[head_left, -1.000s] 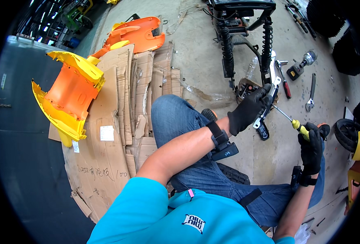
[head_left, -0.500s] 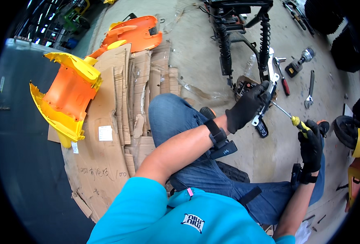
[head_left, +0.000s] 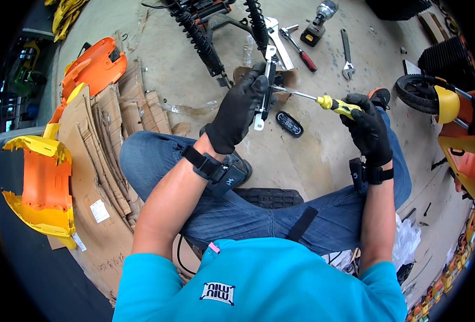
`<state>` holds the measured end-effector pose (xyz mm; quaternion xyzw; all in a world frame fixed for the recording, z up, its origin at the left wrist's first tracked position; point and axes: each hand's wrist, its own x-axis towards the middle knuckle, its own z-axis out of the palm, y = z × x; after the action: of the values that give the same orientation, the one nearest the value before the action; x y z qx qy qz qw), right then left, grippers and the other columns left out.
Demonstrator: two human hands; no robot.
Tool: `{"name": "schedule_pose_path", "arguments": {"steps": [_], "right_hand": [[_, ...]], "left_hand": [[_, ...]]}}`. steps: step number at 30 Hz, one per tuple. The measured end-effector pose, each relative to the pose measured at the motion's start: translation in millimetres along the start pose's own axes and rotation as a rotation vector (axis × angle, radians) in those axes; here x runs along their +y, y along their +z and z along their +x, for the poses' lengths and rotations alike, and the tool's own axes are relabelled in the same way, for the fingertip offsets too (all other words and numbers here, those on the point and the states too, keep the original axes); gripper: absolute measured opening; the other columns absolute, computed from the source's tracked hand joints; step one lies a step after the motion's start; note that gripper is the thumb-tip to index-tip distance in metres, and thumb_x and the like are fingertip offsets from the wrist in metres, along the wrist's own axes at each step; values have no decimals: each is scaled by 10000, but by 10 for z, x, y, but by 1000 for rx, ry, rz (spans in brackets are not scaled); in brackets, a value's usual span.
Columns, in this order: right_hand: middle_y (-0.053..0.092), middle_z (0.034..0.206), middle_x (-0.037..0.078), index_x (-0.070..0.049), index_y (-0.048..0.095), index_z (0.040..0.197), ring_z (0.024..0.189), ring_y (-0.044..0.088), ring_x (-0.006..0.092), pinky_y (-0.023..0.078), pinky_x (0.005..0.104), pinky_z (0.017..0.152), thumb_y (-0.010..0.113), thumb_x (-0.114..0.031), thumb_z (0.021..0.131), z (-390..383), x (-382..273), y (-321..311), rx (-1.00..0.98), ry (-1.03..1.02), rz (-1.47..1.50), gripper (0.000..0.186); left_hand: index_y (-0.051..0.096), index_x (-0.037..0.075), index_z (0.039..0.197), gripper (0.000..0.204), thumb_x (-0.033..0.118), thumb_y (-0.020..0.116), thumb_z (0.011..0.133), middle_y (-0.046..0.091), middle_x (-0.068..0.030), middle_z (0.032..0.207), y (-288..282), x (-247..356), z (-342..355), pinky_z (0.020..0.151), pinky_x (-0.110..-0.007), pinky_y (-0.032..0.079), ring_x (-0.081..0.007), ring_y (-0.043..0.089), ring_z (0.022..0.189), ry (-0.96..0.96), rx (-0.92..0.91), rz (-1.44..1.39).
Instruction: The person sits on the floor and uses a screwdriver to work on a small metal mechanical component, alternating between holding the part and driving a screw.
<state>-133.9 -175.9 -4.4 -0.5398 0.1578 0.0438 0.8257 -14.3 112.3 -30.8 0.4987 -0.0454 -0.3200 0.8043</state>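
Note:
My left hand (head_left: pixel 237 110), in a black glove, is closed around a long narrow bracket (head_left: pixel 270 72), black with silver end tabs, held upright above the floor. Gripped in my gloved right hand (head_left: pixel 370 129) is a screwdriver (head_left: pixel 334 104) with a yellow and black handle. Its shaft points left, and the tip meets or lies just beside the bracket's middle; exact contact is too small to tell. Below the shaft, a black oval part (head_left: pixel 289 124) with light markings lies on the floor. Behind the bracket sits a small cardboard box (head_left: pixel 288 79), partly hidden.
A vehicle frame with black spring shock absorbers (head_left: pixel 197 40) stands ahead. An adjustable wrench (head_left: pixel 347 56), a red-handled ratchet (head_left: pixel 306 60) and a cordless impact wrench (head_left: pixel 315 31) lie beyond. Flattened cardboard (head_left: pixel 95 177) and an orange-yellow body panel (head_left: pixel 46 180) are left; a wheel (head_left: pixel 417 94) is right.
The view has turned, so the surroundings sit differently in it. The bracket stands more upright and the screwdriver is more level. Both hands keep their hold.

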Motion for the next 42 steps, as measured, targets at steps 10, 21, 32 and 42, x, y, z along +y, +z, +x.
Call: {"name": "schedule_pose_path", "arguments": {"steps": [10,21,32,42], "right_hand": [[633,996,77,-19,577,1208,723,577,108,456,224,618,568,-237,997,19,18,-62,-32,31,-131,303],[615,956,64,-13,582,1201,743,583,115,504,240,678,537,-276,1016,15,-42,10,28,79,-136,325],[595,885,64,-16,599,1174,697,546,114,466,232,640,517,-294,1017,48,26,-44,110,69,165,330],[631,990,64,-20,513,1273,849,637,143,545,294,753,687,-142,877,-36,108,367,-158,200,93,449]], "left_hand": [[391,96,1456,531,290,569,995,623,-50,1024,40,39,-62,779,-277,557,-134,663,876,-20,42,-71],[368,54,1488,608,352,579,1002,585,-20,1105,-15,15,-64,784,-251,527,-98,618,952,-47,-8,-46],[425,100,1415,456,245,543,999,620,-77,1065,-40,-44,-21,810,-293,546,-161,643,899,-62,-6,-144],[350,81,1485,586,362,547,1010,587,-55,1038,162,-171,-184,853,-301,518,-141,602,932,-174,-116,108]]}}
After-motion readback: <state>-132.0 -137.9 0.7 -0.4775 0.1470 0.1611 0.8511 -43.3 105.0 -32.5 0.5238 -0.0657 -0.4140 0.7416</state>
